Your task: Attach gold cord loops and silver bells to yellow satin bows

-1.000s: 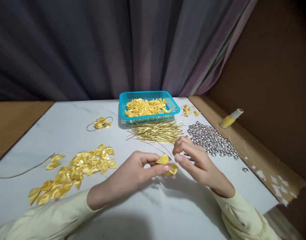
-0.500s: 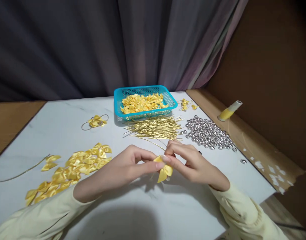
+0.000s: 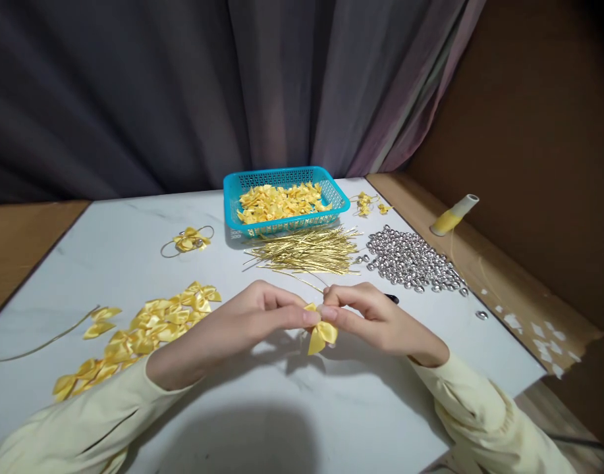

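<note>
Between my two hands is a yellow satin ribbon bow (image 3: 322,336), held just above the white table. My left hand (image 3: 267,311) pinches it from the left with thumb and forefinger. From the right, my right hand (image 3: 368,316) grips it the same way, the thumb tips nearly touching. A thin gold wire (image 3: 302,280) runs up and left from the fingers; where it meets the bow is hidden. Beyond the hands lies a pile of gold wire stems (image 3: 306,251). More yellow bows (image 3: 156,322) lie in a loose group beside my left forearm.
A blue basket (image 3: 286,228) of yellow bows stands at the back. Silver beads (image 3: 410,260) are heaped at right, near a yellow-and-white tube (image 3: 454,215). A wire loop with a bow (image 3: 190,240) lies back left; a black-tipped object (image 3: 391,299) shows behind my right hand.
Both hands have shifted slightly, with the bow turned a little and less of its upper part showing between the fingers. The black-tipped object behind my right hand shows more.
</note>
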The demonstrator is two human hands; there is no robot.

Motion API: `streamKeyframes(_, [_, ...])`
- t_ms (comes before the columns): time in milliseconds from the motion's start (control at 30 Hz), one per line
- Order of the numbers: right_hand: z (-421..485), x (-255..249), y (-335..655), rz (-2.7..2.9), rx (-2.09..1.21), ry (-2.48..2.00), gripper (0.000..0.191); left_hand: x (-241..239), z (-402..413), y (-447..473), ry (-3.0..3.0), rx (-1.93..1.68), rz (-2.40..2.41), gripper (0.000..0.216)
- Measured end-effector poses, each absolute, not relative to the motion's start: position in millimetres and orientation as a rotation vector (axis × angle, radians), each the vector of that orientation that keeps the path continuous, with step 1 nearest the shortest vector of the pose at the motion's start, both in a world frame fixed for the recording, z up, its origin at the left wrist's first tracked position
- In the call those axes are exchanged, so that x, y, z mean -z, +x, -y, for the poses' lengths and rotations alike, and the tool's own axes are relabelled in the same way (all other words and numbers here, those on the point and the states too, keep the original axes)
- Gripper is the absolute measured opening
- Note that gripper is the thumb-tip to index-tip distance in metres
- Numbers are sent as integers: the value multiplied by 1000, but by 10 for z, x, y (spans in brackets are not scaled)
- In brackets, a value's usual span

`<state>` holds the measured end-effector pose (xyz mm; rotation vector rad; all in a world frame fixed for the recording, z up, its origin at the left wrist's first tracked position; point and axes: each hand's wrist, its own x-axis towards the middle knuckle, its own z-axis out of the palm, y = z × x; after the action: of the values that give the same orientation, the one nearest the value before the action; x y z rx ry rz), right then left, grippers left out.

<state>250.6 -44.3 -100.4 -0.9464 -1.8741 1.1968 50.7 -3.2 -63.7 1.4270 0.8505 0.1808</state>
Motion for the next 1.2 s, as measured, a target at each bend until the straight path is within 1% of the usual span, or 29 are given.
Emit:
streamKeyframes(100, [430,1035,2499,1844,-1357,-897,28,632,2,521,1427,-107,-816,27])
streamKeyframes(167, [421,1055,2500,1831,-1408,-900,28,636,0,526,1421,-107,-818,27])
streamKeyframes(467, [365,1090,2587,1737,-1373,-918,32,633,36,517,1364,-95,-847,25])
streamKeyframes(867, [335,1108,2581,1593,-1504,-903,31,633,23,547,1345,-71,-840,27])
streamKeyframes(1033, [312,1199,2527,1427,-1520,-871,41,628,34,566,1295,-131,-802,25])
streamKeyframes(1100, [312,1232,2505,1402,-1564,-854,44,637,49,567,1253,-156,-826,24])
streamKeyframes(1200, [323,1256,2463,1331,-1684,-832,40,660,63,558,1223,-201,-845,25])
